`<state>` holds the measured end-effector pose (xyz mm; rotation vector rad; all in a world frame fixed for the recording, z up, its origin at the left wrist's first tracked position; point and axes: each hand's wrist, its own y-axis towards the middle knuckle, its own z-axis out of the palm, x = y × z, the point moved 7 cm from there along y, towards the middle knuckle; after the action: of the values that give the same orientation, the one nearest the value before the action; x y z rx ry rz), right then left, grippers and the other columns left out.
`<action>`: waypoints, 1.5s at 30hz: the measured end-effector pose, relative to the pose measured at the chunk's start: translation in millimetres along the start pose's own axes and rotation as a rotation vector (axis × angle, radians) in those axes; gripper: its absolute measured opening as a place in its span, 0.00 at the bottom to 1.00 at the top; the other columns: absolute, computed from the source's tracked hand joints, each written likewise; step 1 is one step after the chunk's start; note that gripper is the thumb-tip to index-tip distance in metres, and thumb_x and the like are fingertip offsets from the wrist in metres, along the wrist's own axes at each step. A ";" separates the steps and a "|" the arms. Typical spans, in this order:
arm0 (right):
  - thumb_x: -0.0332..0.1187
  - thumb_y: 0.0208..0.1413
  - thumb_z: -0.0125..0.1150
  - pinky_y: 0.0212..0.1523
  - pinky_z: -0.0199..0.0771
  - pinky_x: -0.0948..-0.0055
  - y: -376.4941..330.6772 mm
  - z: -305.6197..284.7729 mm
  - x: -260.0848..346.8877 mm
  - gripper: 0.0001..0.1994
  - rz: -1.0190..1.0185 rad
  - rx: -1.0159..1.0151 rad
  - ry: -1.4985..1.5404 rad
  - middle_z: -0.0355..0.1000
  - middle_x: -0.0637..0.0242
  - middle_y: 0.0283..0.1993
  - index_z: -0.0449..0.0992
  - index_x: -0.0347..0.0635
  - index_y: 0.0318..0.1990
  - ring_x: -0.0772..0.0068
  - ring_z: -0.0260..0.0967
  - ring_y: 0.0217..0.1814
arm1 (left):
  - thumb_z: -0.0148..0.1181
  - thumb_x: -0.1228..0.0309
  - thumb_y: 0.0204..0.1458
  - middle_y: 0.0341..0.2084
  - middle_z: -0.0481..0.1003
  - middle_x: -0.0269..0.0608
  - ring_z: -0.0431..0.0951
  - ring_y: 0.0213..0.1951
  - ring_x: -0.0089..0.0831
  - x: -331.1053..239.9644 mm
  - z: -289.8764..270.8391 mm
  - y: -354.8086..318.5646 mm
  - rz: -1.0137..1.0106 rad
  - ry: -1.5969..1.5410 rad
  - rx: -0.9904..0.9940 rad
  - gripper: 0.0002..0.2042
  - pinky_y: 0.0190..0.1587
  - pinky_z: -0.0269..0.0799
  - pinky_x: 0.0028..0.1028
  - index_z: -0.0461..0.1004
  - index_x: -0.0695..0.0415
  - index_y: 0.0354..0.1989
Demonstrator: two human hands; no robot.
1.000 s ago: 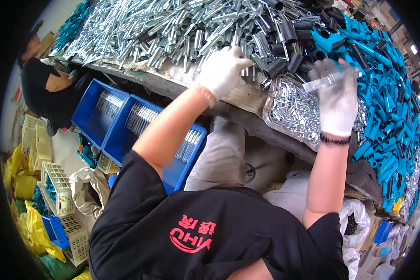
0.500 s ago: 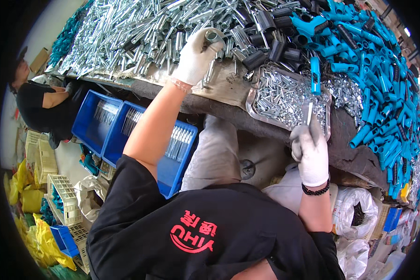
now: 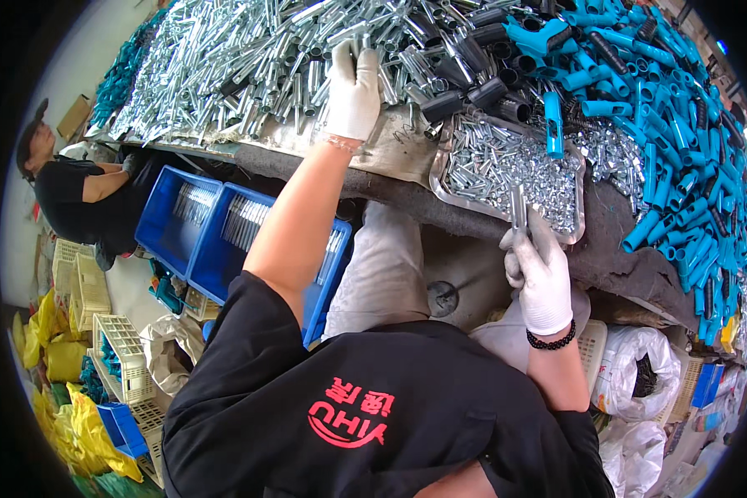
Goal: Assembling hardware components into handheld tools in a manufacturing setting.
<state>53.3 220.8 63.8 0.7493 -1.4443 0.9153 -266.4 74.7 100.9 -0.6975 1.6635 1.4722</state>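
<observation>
My left hand (image 3: 354, 98), in a white glove, reaches to the near side of a heap of silver metal tubes (image 3: 295, 62). Its thumb and fingers close around a short metal tube (image 3: 358, 40), partly hidden among the others. In front of the tray's near rim, my right hand (image 3: 541, 274), gloved too, pinches an upright silver metal tube (image 3: 518, 207) between thumb and fingers. Beyond it lies a metal tray (image 3: 441, 184) filled with small shiny metal parts (image 3: 498, 162). One teal slotted tube (image 3: 554, 124) rests by the tray's far right side.
Teal plastic housings (image 3: 681, 166) pile up at the right, with black sleeves (image 3: 481, 91) beside them. Blue bins (image 3: 210, 278) holding rows of metal parts stand below the table at left. Another person (image 3: 70, 195) sits at far left. A white sack (image 3: 639, 365) stands at lower right.
My left hand has moved slightly left and deeper into the tube heap, its fingers now stretched forward. My right hand has shifted a little left and nearer, its tube turned more upright.
</observation>
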 end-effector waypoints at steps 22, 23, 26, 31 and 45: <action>0.25 0.51 0.64 0.37 0.72 0.63 -28.9 22.5 47.4 0.20 -0.710 0.002 -1.079 0.69 0.62 0.34 0.78 0.46 0.53 0.58 0.70 0.36 | 0.58 0.69 0.59 0.45 0.74 0.55 0.75 0.51 0.48 -78.8 29.2 -189.2 0.049 0.235 0.970 0.20 0.53 0.70 0.41 0.67 0.61 0.58; 0.26 0.51 0.63 0.37 0.73 0.63 -29.3 28.1 44.5 0.19 -0.707 0.052 -1.177 0.69 0.63 0.34 0.79 0.47 0.53 0.59 0.71 0.38 | 0.58 0.69 0.59 0.45 0.74 0.55 0.75 0.51 0.48 -76.0 25.7 -194.9 0.044 0.233 0.966 0.20 0.53 0.70 0.41 0.67 0.61 0.58; 0.30 0.54 0.59 0.42 0.73 0.63 -29.9 57.4 29.2 0.16 -0.682 0.303 -1.420 0.71 0.63 0.39 0.79 0.48 0.52 0.59 0.71 0.44 | 0.60 0.66 0.59 0.47 0.73 0.55 0.74 0.52 0.51 -41.6 17.1 -231.3 -0.073 0.376 1.138 0.21 0.56 0.70 0.40 0.67 0.61 0.59; 0.33 0.55 0.62 0.53 0.71 0.56 12.5 86.4 59.3 0.13 -0.944 0.261 -0.836 0.74 0.58 0.50 0.78 0.45 0.48 0.53 0.71 0.52 | 0.66 0.63 0.55 0.42 0.72 0.45 0.74 0.44 0.43 -30.8 11.6 -246.7 -0.068 -0.167 0.894 0.20 0.50 0.70 0.36 0.72 0.57 0.54; 0.32 0.54 0.59 0.50 0.77 0.61 171.9 80.8 52.1 0.12 -0.688 -0.028 -0.867 0.77 0.46 0.43 0.82 0.35 0.41 0.50 0.78 0.45 | 0.55 0.73 0.57 0.27 0.70 0.37 0.67 0.24 0.21 13.7 -64.3 -274.2 -1.144 -0.598 0.527 0.06 0.25 0.63 0.23 0.63 0.56 0.33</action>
<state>-139.8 236.5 98.9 1.6108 -1.7178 -0.0013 -61.6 -34.7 -59.1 -0.6320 0.8203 0.3224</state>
